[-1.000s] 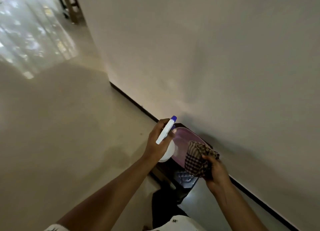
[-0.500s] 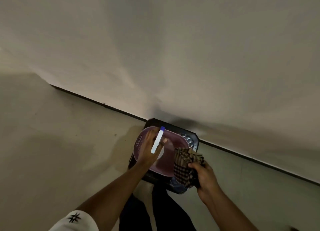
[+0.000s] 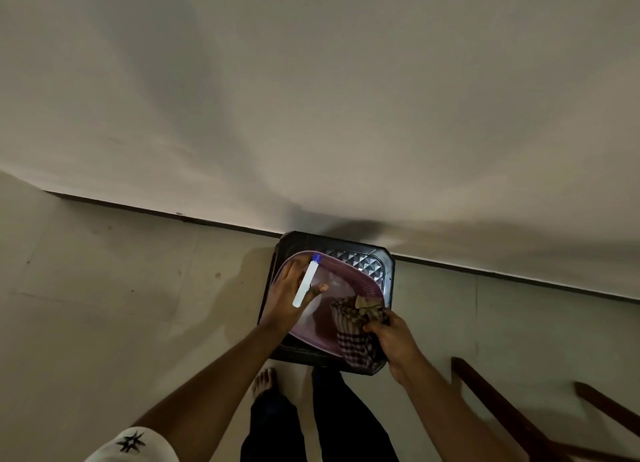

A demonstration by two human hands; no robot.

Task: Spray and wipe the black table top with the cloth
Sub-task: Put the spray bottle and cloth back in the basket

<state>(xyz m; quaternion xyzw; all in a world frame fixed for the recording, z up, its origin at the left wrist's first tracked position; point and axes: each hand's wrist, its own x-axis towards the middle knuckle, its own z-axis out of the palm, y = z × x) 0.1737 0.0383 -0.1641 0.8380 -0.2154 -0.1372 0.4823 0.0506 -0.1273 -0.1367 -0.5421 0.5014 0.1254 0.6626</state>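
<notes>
A small black table (image 3: 386, 266) with a faceted top stands on the floor against the wall. A pink plate (image 3: 360, 288) lies on it and covers most of the top. My left hand (image 3: 289, 297) grips a white spray bottle (image 3: 306, 285) with a blue tip, held above the plate's left side. My right hand (image 3: 393, 337) grips a bunched checked cloth (image 3: 353, 330) over the table's near right corner. The bottle's body is mostly hidden behind my left hand.
The pale wall (image 3: 311, 98) rises right behind the table, with a dark skirting line (image 3: 156, 210) at its foot. Dark wooden bars (image 3: 502, 409) lie on the floor at the lower right. My legs and a bare foot (image 3: 263, 380) stand just in front of the table.
The view has swung down and to the right, so the table now lies squarely below me. Both hands have kept their hold on bottle and cloth and sit over the plate.
</notes>
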